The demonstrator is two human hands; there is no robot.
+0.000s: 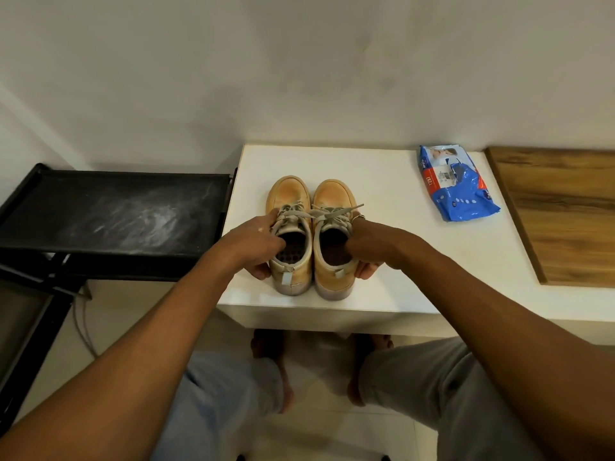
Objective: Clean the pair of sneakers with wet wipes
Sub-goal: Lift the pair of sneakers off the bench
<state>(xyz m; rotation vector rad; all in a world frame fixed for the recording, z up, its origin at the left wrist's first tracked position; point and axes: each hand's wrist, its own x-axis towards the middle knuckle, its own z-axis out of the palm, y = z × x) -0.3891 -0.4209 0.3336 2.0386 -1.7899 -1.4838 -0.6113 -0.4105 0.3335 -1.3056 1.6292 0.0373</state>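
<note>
Set-up step, I judge; no wiping begun. Pair sits on table point(382, 277) near its front edge, side by side and touching.

Left hand point(256, 242) grips left shoe point(289, 194) at the collar, fingers inside. Right hand point(366, 247) grips right shoe point(334, 194) likewise.

Long axes run away from the person: toes to wall, heels near.

Next calls for freeing one hand and reaching right to the wipes pack point(457, 184), well apart.
</note>
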